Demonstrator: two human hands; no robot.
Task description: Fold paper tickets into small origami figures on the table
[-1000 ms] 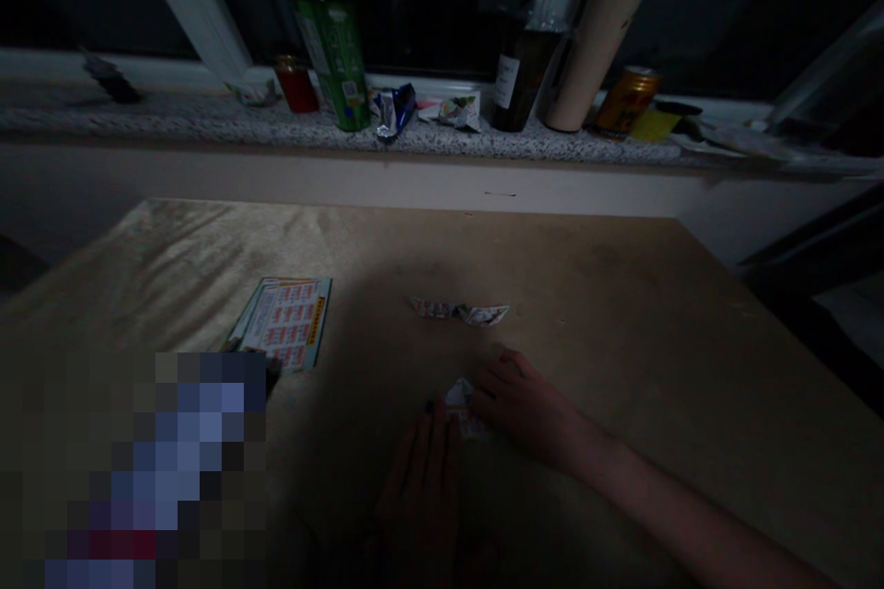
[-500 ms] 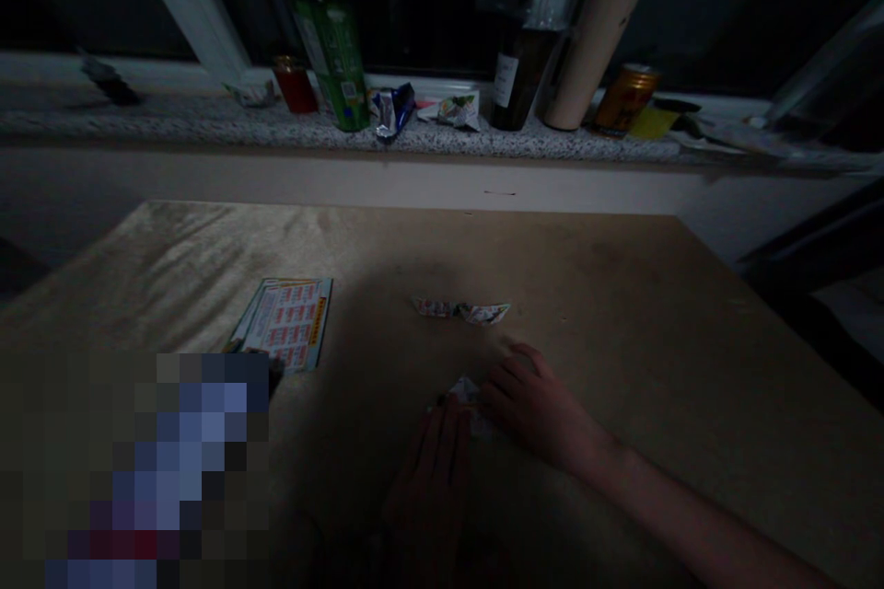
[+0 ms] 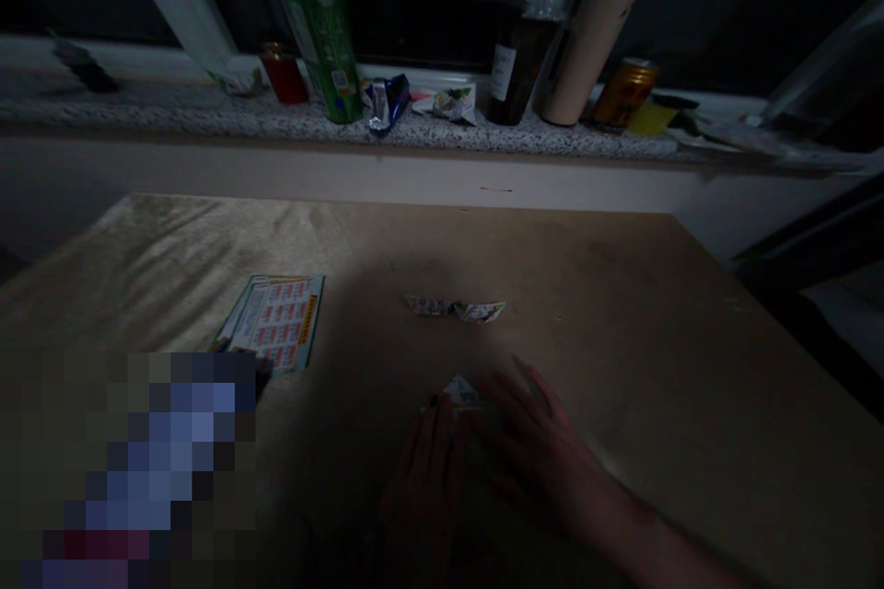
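Observation:
In dim light a small folded piece of printed paper (image 3: 459, 388) lies on the brown table (image 3: 622, 313). My left hand (image 3: 424, 469) rests flat beside it, fingers stretched out and fingertips on its left edge. My right hand (image 3: 539, 446) lies over its right side, fingers extended and pressed flat. Farther back on the table sit two small folded paper shapes (image 3: 456, 307) side by side.
A printed sheet (image 3: 273, 320) lies at the left, next to a blurred-out patch. The stone windowsill (image 3: 172, 110) behind holds a green bottle (image 3: 321, 46), a red can (image 3: 282, 74), a dark bottle (image 3: 511, 64), a cardboard tube (image 3: 600, 28), a gold can (image 3: 622, 97) and wrappers.
My right hand has slid toward me and flattened, its fingers now stretched over the paper. The view has shifted slightly right. My left hand stays in place.

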